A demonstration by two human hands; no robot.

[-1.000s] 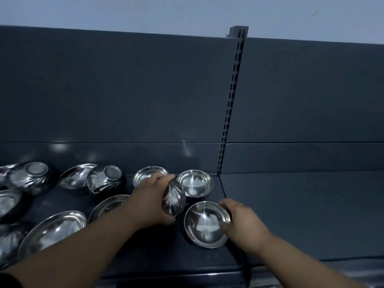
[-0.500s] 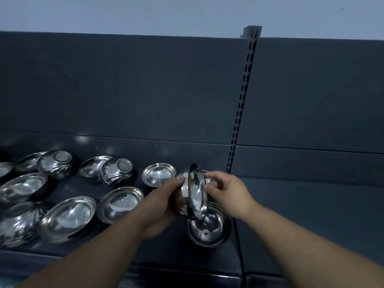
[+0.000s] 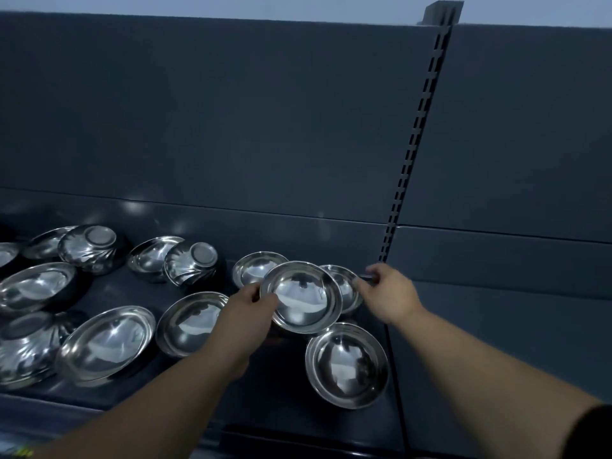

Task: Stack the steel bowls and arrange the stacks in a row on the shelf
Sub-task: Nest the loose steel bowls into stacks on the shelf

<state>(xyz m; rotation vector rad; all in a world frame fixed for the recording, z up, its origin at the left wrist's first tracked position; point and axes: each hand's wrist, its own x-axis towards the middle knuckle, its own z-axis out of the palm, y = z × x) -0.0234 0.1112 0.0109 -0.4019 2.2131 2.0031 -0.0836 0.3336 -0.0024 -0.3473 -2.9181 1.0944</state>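
Thirteen steel bowls (image 3: 106,342) in sight on the dark shelf (image 3: 281,385), one cut off by the left edge. Three lie upside down, fluted sides showing. All plain polished metal, mirror-bright.

Left hand (image 3: 245,313) grips the left rim of a raised bowl (image 3: 301,296), mid-shelf. Right hand (image 3: 387,293) pinches the rim of a smaller bowl (image 3: 346,286) just behind it.

Steel bowl (image 3: 303,298) raised mouth-up, other bowls (image 3: 347,364) scattered on shelf (image 3: 284,389)
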